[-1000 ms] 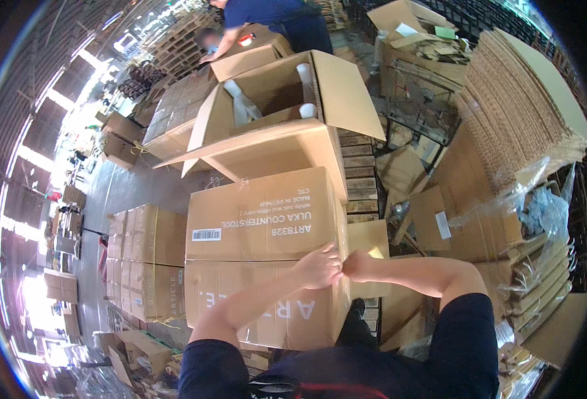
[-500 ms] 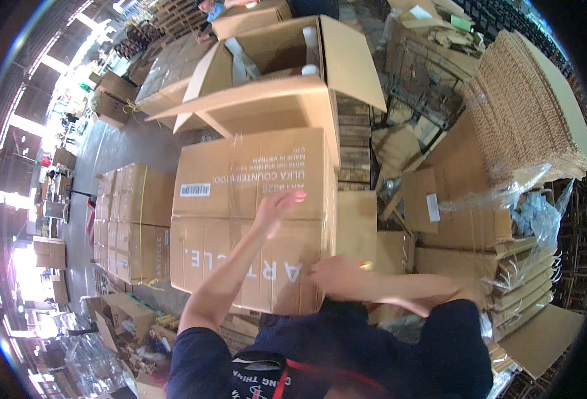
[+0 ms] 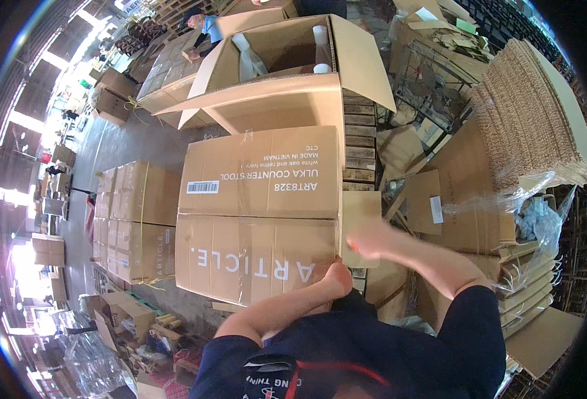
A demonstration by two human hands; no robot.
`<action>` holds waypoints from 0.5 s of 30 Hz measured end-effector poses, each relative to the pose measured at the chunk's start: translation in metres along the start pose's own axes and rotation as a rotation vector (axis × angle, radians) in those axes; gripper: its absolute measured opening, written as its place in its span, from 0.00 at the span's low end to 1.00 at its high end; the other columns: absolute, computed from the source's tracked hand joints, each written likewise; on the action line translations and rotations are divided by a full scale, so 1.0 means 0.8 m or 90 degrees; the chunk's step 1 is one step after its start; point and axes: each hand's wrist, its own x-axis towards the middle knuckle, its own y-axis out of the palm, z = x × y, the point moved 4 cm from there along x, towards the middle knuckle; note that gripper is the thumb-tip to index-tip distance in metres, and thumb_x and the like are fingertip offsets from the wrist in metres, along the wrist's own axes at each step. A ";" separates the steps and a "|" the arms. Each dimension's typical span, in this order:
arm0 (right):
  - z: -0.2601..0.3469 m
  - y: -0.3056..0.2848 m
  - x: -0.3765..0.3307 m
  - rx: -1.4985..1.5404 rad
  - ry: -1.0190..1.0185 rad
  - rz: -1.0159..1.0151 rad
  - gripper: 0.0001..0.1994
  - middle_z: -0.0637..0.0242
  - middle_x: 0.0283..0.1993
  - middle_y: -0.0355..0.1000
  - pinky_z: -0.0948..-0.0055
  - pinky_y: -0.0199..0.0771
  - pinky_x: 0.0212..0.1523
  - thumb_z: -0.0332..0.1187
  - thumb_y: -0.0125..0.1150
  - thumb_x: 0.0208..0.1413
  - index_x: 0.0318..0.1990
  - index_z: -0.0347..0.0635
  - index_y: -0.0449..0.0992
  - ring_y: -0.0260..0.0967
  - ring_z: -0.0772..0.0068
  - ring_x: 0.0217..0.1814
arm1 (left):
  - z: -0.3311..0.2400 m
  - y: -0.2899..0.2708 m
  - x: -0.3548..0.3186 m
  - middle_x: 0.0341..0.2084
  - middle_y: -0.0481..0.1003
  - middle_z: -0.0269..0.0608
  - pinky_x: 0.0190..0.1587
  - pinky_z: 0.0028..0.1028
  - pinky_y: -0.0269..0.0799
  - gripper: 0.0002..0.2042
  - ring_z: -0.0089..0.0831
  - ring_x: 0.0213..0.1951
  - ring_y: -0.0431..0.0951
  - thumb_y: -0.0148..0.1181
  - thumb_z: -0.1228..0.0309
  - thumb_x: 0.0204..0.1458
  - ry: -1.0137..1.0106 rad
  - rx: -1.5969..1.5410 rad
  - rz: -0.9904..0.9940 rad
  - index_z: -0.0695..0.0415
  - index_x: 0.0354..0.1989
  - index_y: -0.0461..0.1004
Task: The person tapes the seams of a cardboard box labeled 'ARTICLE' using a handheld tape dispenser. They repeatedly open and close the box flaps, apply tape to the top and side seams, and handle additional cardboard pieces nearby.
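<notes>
A closed cardboard box (image 3: 260,233) lies before me, with clear tape along its middle seam and pale printing on top. My left hand (image 3: 338,278) is at its near right corner, a fingertip against the right edge; the other fingers are hidden. Just beyond that edge, my right hand (image 3: 368,239) hovers over a flat cardboard piece (image 3: 360,207). It is blurred and looks closed, with a small reddish spot at the fingers that I cannot make out. Behind the closed box stands an open cardboard box (image 3: 277,106), its flaps spread and white wrapped parts (image 3: 247,56) inside.
Strapped cartons (image 3: 134,223) stand on the floor to the left. Wooden pallet slats (image 3: 360,143) run along the right of the boxes. At far right is a tall stack of corrugated sheets (image 3: 533,113) with plastic film. Another person (image 3: 208,28) is at the back.
My left hand has moved from above the box top to its near right corner. The right hand has moved away from the box, farther right and forward. A person has come into view behind.
</notes>
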 end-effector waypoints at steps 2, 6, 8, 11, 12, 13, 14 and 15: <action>0.008 -0.154 -0.010 0.112 -0.086 -0.202 0.05 0.53 0.37 0.84 0.47 0.82 0.40 0.30 0.68 0.55 0.37 0.44 0.86 0.84 0.43 0.42 | 0.001 0.009 0.006 0.40 0.90 0.46 0.58 0.53 0.81 0.14 0.49 0.46 0.89 0.62 0.60 0.64 -0.076 -0.175 -0.036 0.52 0.36 0.91; -0.005 -0.248 0.042 -0.031 -0.162 -0.351 0.04 0.54 0.31 0.81 0.48 0.80 0.37 0.32 0.71 0.53 0.35 0.44 0.84 0.81 0.41 0.37 | 0.032 -0.060 -0.015 0.42 0.87 0.47 0.54 0.50 0.84 0.18 0.49 0.49 0.87 0.58 0.55 0.68 0.044 -0.438 -0.320 0.55 0.38 0.87; -0.058 -0.216 0.084 -0.166 -0.049 -0.129 0.05 0.56 0.31 0.81 0.48 0.81 0.38 0.35 0.73 0.55 0.35 0.45 0.85 0.82 0.43 0.37 | 0.062 -0.094 -0.024 0.45 0.86 0.46 0.58 0.50 0.80 0.17 0.50 0.51 0.85 0.58 0.55 0.73 0.042 -0.351 -0.400 0.55 0.49 0.86; -0.118 -0.198 0.053 -0.012 -0.105 -0.184 0.08 0.60 0.32 0.83 0.48 0.82 0.41 0.40 0.77 0.57 0.36 0.49 0.87 0.84 0.47 0.40 | 0.146 -0.104 -0.081 0.51 0.85 0.46 0.67 0.50 0.74 0.20 0.49 0.60 0.81 0.59 0.53 0.72 -0.090 -0.255 -0.547 0.55 0.59 0.83; -0.133 -0.179 0.044 -0.054 -0.091 -0.141 0.08 0.61 0.33 0.84 0.48 0.82 0.42 0.42 0.78 0.58 0.37 0.51 0.88 0.85 0.49 0.41 | 0.169 -0.103 -0.093 0.54 0.84 0.46 0.70 0.50 0.71 0.22 0.49 0.64 0.79 0.59 0.52 0.72 -0.151 -0.192 -0.537 0.55 0.64 0.81; -0.151 -0.161 0.039 -0.046 -0.055 -0.109 0.07 0.61 0.33 0.84 0.48 0.82 0.42 0.41 0.77 0.57 0.36 0.51 0.88 0.85 0.49 0.41 | 0.183 -0.122 -0.096 0.57 0.84 0.46 0.73 0.51 0.69 0.25 0.50 0.68 0.76 0.58 0.51 0.73 -0.188 -0.153 -0.587 0.56 0.68 0.78; -0.172 -0.141 0.033 -0.040 -0.013 -0.074 0.07 0.61 0.34 0.85 0.48 0.83 0.42 0.40 0.77 0.57 0.36 0.52 0.88 0.86 0.49 0.41 | 0.195 -0.147 -0.091 0.59 0.84 0.46 0.76 0.51 0.66 0.28 0.51 0.72 0.73 0.57 0.51 0.73 -0.220 -0.117 -0.641 0.57 0.72 0.75; -0.181 -0.120 0.033 -0.033 0.021 -0.040 0.06 0.61 0.34 0.85 0.48 0.83 0.42 0.40 0.77 0.56 0.36 0.52 0.88 0.86 0.49 0.41 | 0.204 -0.153 -0.077 0.63 0.82 0.46 0.77 0.50 0.64 0.27 0.50 0.74 0.71 0.59 0.52 0.70 -0.192 -0.083 -0.609 0.56 0.71 0.76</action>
